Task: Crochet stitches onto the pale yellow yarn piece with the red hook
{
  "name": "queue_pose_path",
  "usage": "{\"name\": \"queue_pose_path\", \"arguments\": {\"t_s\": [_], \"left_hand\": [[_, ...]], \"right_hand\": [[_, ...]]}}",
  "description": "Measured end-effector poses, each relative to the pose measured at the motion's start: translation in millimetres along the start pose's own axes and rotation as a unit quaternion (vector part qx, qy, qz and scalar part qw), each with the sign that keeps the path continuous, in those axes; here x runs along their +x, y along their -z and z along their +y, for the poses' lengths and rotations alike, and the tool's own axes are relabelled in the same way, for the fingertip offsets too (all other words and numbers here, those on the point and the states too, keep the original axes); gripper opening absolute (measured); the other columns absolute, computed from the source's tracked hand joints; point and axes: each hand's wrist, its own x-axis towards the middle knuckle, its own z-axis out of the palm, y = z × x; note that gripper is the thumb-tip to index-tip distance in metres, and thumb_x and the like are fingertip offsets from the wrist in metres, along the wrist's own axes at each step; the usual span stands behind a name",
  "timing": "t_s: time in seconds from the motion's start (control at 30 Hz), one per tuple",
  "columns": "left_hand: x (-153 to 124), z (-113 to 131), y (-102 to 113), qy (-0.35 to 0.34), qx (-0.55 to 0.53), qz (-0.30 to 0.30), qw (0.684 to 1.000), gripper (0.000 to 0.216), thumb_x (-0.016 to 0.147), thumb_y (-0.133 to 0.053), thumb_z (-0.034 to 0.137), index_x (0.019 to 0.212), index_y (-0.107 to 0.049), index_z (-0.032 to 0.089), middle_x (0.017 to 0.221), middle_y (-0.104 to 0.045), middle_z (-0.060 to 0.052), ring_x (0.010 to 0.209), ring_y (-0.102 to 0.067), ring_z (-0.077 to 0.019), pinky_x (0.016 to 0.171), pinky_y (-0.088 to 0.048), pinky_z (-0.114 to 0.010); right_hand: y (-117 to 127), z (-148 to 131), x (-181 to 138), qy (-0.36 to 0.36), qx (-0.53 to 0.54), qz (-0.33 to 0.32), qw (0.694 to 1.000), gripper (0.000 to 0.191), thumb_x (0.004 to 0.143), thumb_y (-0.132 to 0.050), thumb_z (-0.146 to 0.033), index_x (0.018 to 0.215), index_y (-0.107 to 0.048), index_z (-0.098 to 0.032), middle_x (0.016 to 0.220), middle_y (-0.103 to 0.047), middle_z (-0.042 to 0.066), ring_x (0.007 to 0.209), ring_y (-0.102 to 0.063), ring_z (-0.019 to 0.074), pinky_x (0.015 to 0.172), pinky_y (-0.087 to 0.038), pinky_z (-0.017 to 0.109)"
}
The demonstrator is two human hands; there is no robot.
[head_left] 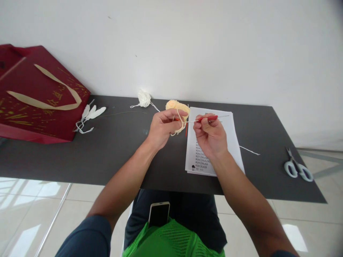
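Observation:
My right hand (pixel 212 138) is closed around the red handle of a crochet hook (pixel 210 118), whose thin metal shaft points left. Facing it, my left hand (pixel 160 129) pinches pale yellow yarn (pixel 181 117), a strand of which loops over the fingers. The hook's tip reaches the yarn by the left fingertips; the exact stitch is too small to make out. Just behind the left hand lies a pale yellow yarn ball (pixel 177 104). Printed sheets (pixel 195 125) with rows of pattern text lie beneath the right hand. A thin red piece (pixel 186 130) shows beside the yarn.
On the dark table (pixel 112 153), a white yarn bundle (pixel 144 98) sits near the wall. White crocheted pieces (pixel 92 112) lie beside a dark red gift bag (pixel 40 96) at left. Grey-handled scissors (pixel 297 167) rest at the right end. A phone (pixel 159 214) is on my lap.

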Motion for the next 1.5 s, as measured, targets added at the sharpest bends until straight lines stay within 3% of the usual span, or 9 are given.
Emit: {"name": "queue_pose_path", "arguments": {"t_s": [0.13,0.3,0.5,1.1,1.5], "left_hand": [[-3,-5,-5,-0.087,0.104,0.066,0.989,0.032,0.071,-0.078,0.017,0.103,-0.080,0.019,0.073,-0.067,0.001,0.057,-0.053,-0.0072,0.054,-0.042,-0.020],[-6,-10,-10,-0.094,0.181,0.087,0.975,0.047,0.075,-0.072,0.016,0.122,-0.073,0.019,0.074,-0.066,0.003,0.057,-0.053,-0.0059,0.055,-0.044,-0.018],[-7,-17,-10,-0.108,0.205,0.105,0.967,0.055,0.077,-0.069,0.014,0.131,-0.067,0.020,0.081,-0.068,0.003,0.059,-0.056,-0.0057,0.057,-0.047,-0.017],[-18,-16,-21,-0.176,0.256,0.122,0.943,0.056,0.078,-0.066,0.008,0.132,-0.064,0.022,0.082,-0.061,0.004,0.066,-0.059,-0.0069,0.062,-0.052,-0.018],[-16,-14,-22,-0.172,0.193,0.103,0.961,0.051,0.080,-0.069,0.011,0.129,-0.066,0.023,0.085,-0.062,0.002,0.071,-0.064,-0.0085,0.065,-0.054,-0.019]], "right_hand": [[-6,9,-4,-0.010,0.025,0.038,0.999,0.023,0.069,-0.094,-0.028,0.079,-0.074,-0.022,0.084,-0.076,-0.005,0.068,-0.068,0.0030,0.062,-0.059,0.010],[-14,21,-10,-0.006,0.019,0.052,0.998,0.020,0.073,-0.091,-0.028,0.083,-0.075,-0.022,0.085,-0.077,-0.003,0.073,-0.071,0.0050,0.071,-0.063,0.012],[-16,24,-10,0.006,0.029,0.033,0.999,0.016,0.077,-0.088,-0.027,0.085,-0.075,-0.023,0.084,-0.077,-0.004,0.072,-0.069,0.0042,0.069,-0.061,0.012],[-20,25,-15,-0.009,0.041,0.033,0.999,0.018,0.079,-0.086,-0.030,0.085,-0.070,-0.024,0.087,-0.073,-0.005,0.072,-0.064,0.0063,0.066,-0.057,0.018],[-21,19,-17,0.002,0.027,0.015,1.000,0.015,0.082,-0.083,-0.033,0.085,-0.070,-0.025,0.090,-0.073,-0.005,0.073,-0.064,0.0063,0.066,-0.057,0.018]]}}
